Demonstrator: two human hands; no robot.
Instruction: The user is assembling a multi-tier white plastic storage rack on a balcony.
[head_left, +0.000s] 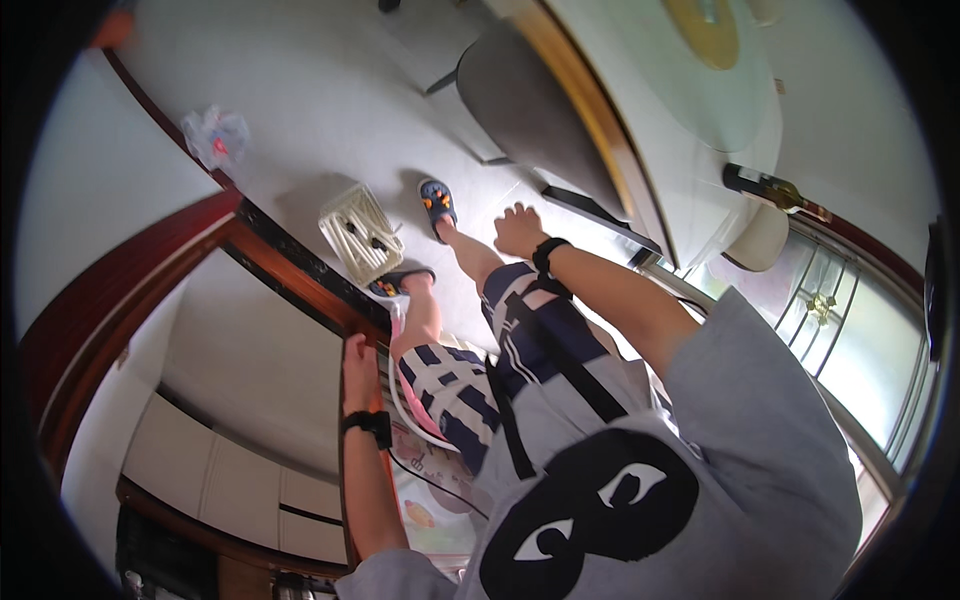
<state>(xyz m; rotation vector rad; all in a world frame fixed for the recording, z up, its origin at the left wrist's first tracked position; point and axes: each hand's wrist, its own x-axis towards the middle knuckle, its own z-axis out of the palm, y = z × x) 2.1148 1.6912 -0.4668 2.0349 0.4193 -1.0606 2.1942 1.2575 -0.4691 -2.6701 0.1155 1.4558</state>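
My left hand [360, 375], with a dark band at its wrist, is at the brown wooden door frame [377, 350]. Its fingers look bent around the edge, partly hidden. My right hand [518, 232] hangs in the air in front of my right leg, fingers loosely bent and somewhat apart, with nothing in it. Its wrist carries a dark band too. Nearest to that hand is a grey chair [540, 110]. On the floor by my feet is a cream slatted plastic piece [335, 215], like a basket or low stool, with small dark items on it.
A glass-topped table [670, 110] bears a dark bottle [760, 185] lying on its side. A crumpled clear plastic bag [217, 137] lies by the far left wall. The raised dark threshold [300, 255] crosses toward a room with pale cabinets [230, 480]. Windows [850, 350] line the right side.
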